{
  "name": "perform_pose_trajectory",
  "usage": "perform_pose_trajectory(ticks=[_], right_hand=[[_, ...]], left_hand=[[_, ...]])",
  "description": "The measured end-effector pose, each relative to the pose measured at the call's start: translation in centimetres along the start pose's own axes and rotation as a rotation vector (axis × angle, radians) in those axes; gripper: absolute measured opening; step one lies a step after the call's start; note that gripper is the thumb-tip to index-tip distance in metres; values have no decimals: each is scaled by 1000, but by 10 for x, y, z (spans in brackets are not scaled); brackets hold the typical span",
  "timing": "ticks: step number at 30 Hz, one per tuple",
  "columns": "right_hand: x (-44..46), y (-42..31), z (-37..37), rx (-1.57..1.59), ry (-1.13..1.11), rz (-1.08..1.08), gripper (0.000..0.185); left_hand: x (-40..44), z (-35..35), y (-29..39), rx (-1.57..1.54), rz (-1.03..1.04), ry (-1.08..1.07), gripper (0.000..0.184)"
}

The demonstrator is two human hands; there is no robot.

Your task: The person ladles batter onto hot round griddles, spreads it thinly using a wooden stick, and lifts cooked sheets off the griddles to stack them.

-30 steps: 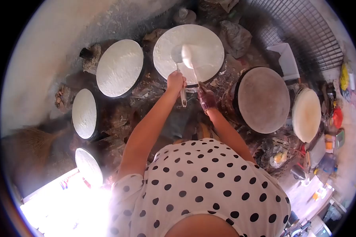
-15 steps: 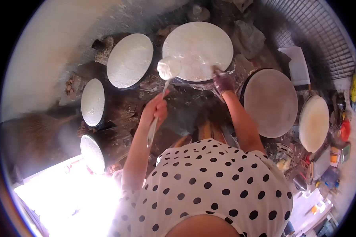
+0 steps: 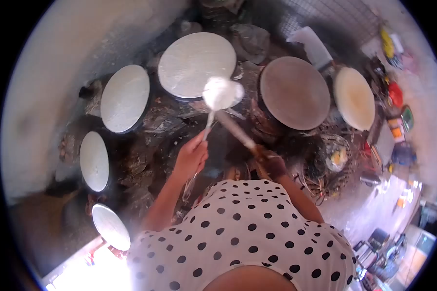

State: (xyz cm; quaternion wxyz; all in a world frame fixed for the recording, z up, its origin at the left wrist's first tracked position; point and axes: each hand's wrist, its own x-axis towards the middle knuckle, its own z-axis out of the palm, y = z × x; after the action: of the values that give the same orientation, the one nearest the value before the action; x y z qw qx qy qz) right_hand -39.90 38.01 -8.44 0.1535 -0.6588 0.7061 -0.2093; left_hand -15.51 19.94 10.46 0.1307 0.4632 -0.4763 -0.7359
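My left hand (image 3: 192, 156) is closed round the long handle of a ladle (image 3: 211, 97), whose head is covered in white batter. My right hand (image 3: 271, 164), in a dark glove, grips the handle of a second tool (image 3: 234, 130); its white-coated head is blurred and overlaps the ladle's head. Both heads are over the near edge of a round griddle (image 3: 197, 65) covered with a white layer. To the right is a bare brown griddle (image 3: 295, 93) with nothing spread on it.
More white-covered griddles stand at the left (image 3: 125, 99), (image 3: 94, 161) and lower left (image 3: 111, 227). A round pale flatbread stack (image 3: 354, 99) is at the right, near a white board (image 3: 311, 47). A wire basket (image 3: 336, 160) stands on the floor.
The view has turned rightward. The ladle has come off the middle griddle's surface, and both hands have moved nearer the body. The right tool's head has swung beside the ladle.
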Motion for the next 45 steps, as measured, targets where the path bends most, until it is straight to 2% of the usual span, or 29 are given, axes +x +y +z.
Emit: perform_pose_trajectory(ticks=[1,3,4,6,7,9,11,13,15,17,19,21,22,24,25,27,28,30,31,32,33,35,37,38,39,41,42,43,45], right_hand=[[-24,10,-13,8,33,311,36],[-74,48,-20,655,322,646,45],[-93,56,-31,646,365,672,45],[-123,66,-63,508,629,655,49],[-133,65,-83,496,659,673,49],[-142,63,-119,85,602,746,46],[-143,75,-146,95,626,730,44],[-131,79,-177,-134,430,688,44],[-128,100,-185,-124,422,725,43],[-130,134,-170,-149,280,859,43],[-130,150,-160,-176,293,861,44],[-112,153,-155,-71,463,843,47],[-103,157,-151,-64,456,853,47],[-88,161,-138,21,322,954,48],[-87,159,-129,26,319,948,48],[-92,150,-101,272,707,804,45],[-89,158,-73,293,855,782,41],[-56,168,-52,370,799,854,41],[-35,171,-47,437,746,931,41],[-11,178,-53,441,744,928,41],[16,184,-66,592,700,934,40],[28,177,-67,753,660,940,40],[17,175,-71,795,769,907,39],[7,163,-61,316,810,942,39],[8,169,-28,303,821,937,39],[17,185,45,823,1167,1014,47],[34,136,-19,515,815,1104,41],[56,134,-34,403,698,1102,41],[77,165,-38,564,623,999,40]], left_hand=[[16,14,-5,12,1,-28,37],[80,43,-12,-237,-8,-349,26],[105,64,-4,-215,-14,-393,26],[154,114,15,-271,-299,-422,25],[172,137,17,-252,-303,-453,25],[203,175,18,-74,-138,-571,17],[231,220,21,22,-107,-593,16],[257,264,17,116,-76,-612,15],[281,295,6,216,-17,-589,13],[293,312,0,295,7,-558,18],[309,322,-6,363,38,-510,24],[325,327,-21,400,153,-370,37],[331,329,-18,405,140,-372,37],[342,324,-6,953,553,-244,43],[357,317,-6,956,550,-237,43],[383,301,-12,1180,982,-19,41],[379,298,-1,1183,980,-6,41],[349,295,32,1159,869,98,42],[335,292,46,1165,865,103,42],[322,288,59,1111,877,191,43],[309,282,69,1055,890,282,43],[276,258,78,949,925,210,43],[236,235,78,823,985,126,44],[210,221,71,597,762,-36,43],[187,207,61,373,527,-195,42],[167,169,19,260,309,-237,43],[158,153,-1,158,191,-239,42],[155,133,-26,113,131,-236,41],[137,99,-61,39,37,-201,39]])
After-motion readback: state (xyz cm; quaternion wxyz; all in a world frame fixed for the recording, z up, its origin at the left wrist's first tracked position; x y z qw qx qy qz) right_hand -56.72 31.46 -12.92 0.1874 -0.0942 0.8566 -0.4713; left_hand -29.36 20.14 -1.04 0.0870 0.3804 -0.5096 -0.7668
